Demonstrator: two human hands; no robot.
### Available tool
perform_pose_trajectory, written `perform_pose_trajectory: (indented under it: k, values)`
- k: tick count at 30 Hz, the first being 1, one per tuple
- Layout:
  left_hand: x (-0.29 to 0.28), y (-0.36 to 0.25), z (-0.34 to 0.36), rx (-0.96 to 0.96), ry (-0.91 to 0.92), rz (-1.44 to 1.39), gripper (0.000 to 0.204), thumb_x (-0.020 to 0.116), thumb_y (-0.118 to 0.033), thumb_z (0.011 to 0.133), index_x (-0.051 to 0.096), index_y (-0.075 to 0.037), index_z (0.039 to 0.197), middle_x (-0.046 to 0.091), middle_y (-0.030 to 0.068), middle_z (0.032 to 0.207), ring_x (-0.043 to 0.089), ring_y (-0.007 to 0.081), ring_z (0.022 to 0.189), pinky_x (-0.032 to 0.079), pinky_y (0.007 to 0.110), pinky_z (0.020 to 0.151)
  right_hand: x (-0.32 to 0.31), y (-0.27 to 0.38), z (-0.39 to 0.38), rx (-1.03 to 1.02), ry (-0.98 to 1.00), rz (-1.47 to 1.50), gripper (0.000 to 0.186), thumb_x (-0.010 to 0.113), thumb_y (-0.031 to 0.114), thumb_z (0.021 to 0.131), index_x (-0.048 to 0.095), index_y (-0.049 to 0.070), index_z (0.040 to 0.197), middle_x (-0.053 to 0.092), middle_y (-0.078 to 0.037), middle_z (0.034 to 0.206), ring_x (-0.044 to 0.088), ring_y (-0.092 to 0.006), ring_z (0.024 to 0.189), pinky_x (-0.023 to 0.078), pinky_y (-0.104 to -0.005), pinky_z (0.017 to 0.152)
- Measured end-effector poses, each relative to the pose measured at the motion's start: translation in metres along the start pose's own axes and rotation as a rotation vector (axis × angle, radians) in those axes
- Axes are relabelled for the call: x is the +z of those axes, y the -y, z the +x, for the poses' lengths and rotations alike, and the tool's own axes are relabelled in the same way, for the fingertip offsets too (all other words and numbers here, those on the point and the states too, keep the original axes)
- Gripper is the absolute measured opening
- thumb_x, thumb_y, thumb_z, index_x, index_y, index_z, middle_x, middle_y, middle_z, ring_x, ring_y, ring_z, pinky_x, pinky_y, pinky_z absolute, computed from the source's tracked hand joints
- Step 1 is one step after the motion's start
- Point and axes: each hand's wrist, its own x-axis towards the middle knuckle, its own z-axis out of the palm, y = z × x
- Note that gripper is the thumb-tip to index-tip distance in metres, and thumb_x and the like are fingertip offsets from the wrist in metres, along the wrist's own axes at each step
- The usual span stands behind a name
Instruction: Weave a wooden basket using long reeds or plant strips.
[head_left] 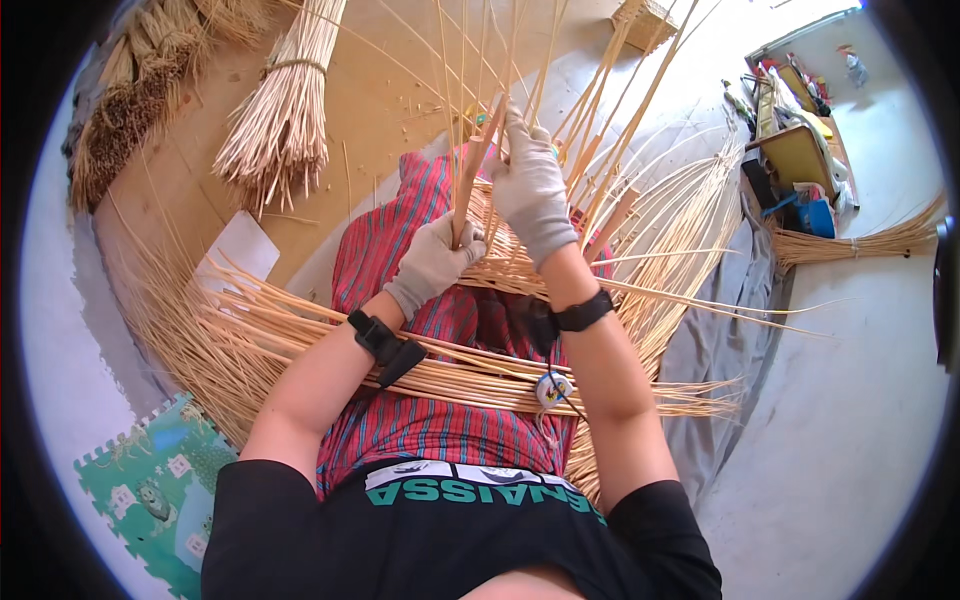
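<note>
Both hands wear pale work gloves. My left hand point(435, 262) is closed round the lower end of a flat brown wooden strip point(466, 190), which stands upright and leans slightly right. My right hand point(532, 195) is higher, its fingers pinched at the strip's upper end among thin wicker rods; exactly what lies between its fingertips is partly hidden. Below and between the hands, a woven wicker base point(505, 262) rests at my lap, with long rods rising from it. Another flat strip point(612, 222) stands just right of my right wrist.
A bundle of long rods point(470, 385) lies across my lap over red striped cloth point(400, 430). A round tape measure point(553, 390) rests there. Tied bundles point(285, 130) lie at far left, and loose rods point(690, 270) fan out rightward. A green foam mat point(150, 490) is at near left.
</note>
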Motion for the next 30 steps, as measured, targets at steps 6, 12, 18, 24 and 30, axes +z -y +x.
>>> perform_pose_trajectory:
  k: [6,12,18,24,30]
  values:
    - [-0.002,0.002,0.000,-0.006,-0.023,-0.116,0.025,0.071,0.010,0.090,0.052,-0.007,0.086,0.064,0.0015,0.096,0.060,0.0095,0.094,0.052,0.027,0.089,-0.016,0.020,-0.017,-0.046,-0.121,0.516,0.059,0.061,0.006,0.097,0.037,0.009,0.152,0.051,-0.025,0.144,0.071,-0.0287,0.106,0.060,-0.0403,0.081]
    - [-0.006,0.006,0.001,-0.047,0.016,-0.203,0.023,0.069,0.006,0.094,0.052,-0.008,0.086,0.064,0.0016,0.105,0.059,0.0108,0.105,0.052,0.031,0.095,-0.023,0.006,-0.080,0.287,-0.070,0.912,0.022,0.047,0.012,0.109,0.048,0.010,0.131,0.061,-0.004,0.084,0.069,-0.0137,0.080,0.060,-0.0272,0.060]
    - [-0.026,-0.006,0.008,-0.002,0.188,-0.108,0.019,0.074,-0.011,0.098,0.057,-0.008,0.089,0.067,0.0045,0.112,0.059,0.0114,0.110,0.052,0.033,0.095,0.003,-0.048,-0.165,0.284,-0.352,0.963,0.015,0.046,0.015,0.111,0.056,0.004,0.111,0.060,-0.004,0.082,0.071,-0.0180,0.087,0.061,-0.0309,0.074]
    - [-0.019,-0.014,0.012,-0.066,0.024,0.125,0.035,0.086,-0.033,0.089,0.070,-0.003,0.098,0.072,0.0017,0.086,0.064,0.0089,0.082,0.054,0.028,0.078,-0.005,-0.003,-0.181,0.385,-0.373,1.047,0.014,0.053,0.015,0.110,0.059,0.002,0.108,0.066,-0.007,0.086,0.065,-0.0137,0.074,0.058,-0.0301,0.073]
    - [-0.021,-0.002,0.011,0.119,0.028,0.021,0.040,0.066,-0.042,0.103,0.065,-0.002,0.106,0.074,0.0071,0.090,0.067,0.0137,0.086,0.054,0.033,0.079,-0.047,-0.075,-0.191,0.582,-0.524,0.960,0.021,0.070,0.018,0.101,0.062,0.005,0.116,0.077,-0.009,0.100,0.066,-0.0093,0.071,0.052,-0.0209,0.052]
